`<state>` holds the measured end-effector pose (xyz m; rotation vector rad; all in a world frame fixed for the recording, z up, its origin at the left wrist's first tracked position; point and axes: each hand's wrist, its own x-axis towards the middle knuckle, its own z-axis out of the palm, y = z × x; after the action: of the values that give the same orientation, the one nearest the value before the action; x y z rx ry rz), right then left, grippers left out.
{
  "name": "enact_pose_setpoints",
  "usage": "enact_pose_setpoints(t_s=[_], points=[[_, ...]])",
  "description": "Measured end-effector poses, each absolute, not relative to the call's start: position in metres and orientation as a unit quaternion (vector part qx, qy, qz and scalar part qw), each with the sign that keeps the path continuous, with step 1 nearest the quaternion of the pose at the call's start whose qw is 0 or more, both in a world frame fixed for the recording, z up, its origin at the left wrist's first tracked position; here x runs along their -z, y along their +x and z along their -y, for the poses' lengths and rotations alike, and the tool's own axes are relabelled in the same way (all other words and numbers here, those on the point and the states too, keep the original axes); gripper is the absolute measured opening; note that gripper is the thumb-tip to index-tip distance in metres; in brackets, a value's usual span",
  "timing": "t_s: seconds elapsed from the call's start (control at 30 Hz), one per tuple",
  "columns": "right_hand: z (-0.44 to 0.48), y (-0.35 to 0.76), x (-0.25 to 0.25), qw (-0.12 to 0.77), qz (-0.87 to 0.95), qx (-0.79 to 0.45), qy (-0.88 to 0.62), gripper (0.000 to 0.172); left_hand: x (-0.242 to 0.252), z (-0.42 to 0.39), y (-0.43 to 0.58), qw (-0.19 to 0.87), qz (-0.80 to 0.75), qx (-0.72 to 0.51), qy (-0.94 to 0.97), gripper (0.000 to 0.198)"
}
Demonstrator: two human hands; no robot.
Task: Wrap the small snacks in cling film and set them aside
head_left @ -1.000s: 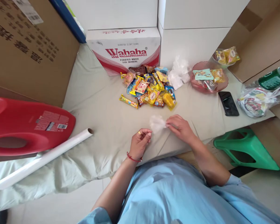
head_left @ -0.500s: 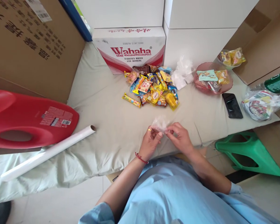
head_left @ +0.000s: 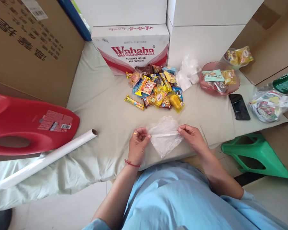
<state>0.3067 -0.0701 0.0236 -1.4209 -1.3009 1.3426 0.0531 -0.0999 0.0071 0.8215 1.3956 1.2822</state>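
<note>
view from a head-worn camera, looking down at a person's two bare hands over a cloth-covered counter (head_left: 105,121). a thin, wrinkled, see-through plastic bag (head_left: 165,137) is held spread between the hands, near the counter's front edge. the left hand (head_left: 137,147), with a gold-coloured ring (head_left: 135,133) and a red bracelet (head_left: 132,164), has its thumb and index finger pinched together on the bag's left edge; its other fingers curl inward. the right hand (head_left: 194,137) pinches the opposite edge between thumb and fingers.

just beyond the bag lies a heap of small wrapped snacks (head_left: 156,91), mostly yellow, blue and brown; one slim yellow packet (head_left: 133,102) lies at its near left. behind the heap stands a white and red carton (head_left: 132,48) printed "wahaha purified water". to the heap's right sit crumpled clear plastic (head_left: 187,75), then a pink glass bowl (head_left: 204,88) containing more packets, with a black phone (head_left: 239,107) near it.

at left, a large red jug (head_left: 56,134) lies beside a long white roll (head_left: 48,159). at lower right, below the counter's level, is a green stool (head_left: 266,145).
</note>
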Motion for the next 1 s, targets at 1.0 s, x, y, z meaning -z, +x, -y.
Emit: enact_pose_setpoints(t_s=[1.0], points=[[0.084, 0.284, -0.039, 0.326, 0.611, -0.520, -0.500, 0.052, -0.022, 0.105, 0.096, 0.211, -0.486, -0.344, 0.775, 0.019]])
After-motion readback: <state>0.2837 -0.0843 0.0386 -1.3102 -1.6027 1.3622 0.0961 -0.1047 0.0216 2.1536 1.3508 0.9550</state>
